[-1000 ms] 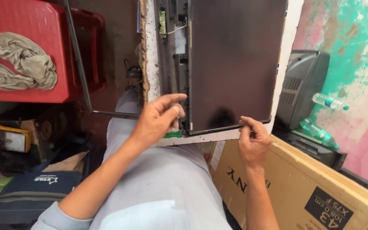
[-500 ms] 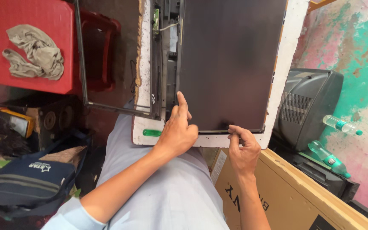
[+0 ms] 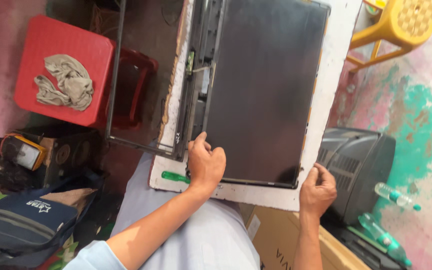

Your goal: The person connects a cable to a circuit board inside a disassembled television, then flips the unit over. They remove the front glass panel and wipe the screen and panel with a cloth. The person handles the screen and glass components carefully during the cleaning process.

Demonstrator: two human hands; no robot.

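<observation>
A dark flat display panel [image 3: 266, 90] lies on a white board [image 3: 333, 100] in front of me. My left hand [image 3: 205, 162] rests on the panel's near left corner, fingers curled over its edge. At the near right corner my right hand [image 3: 317, 189] grips the panel's edge, over the board's rim. A black frame part [image 3: 196, 90] with a small circuit board lies along the panel's left side. A green-handled screwdriver [image 3: 175, 176] lies on the board just left of my left hand.
A thin black bezel frame [image 3: 118, 75] leans over red plastic stools [image 3: 56, 65], one with a rag on it. A yellow meter [image 3: 26, 152], a speaker and a blue bag [image 3: 21, 220] sit at left. An old grey set [image 3: 356, 165], bottles, a cardboard box and a yellow stool [image 3: 401, 20] are at right.
The view has shifted, so more of the panel and board shows. My left hand slid from the panel's bottom edge to its near left corner. My right hand stays at the right corner.
</observation>
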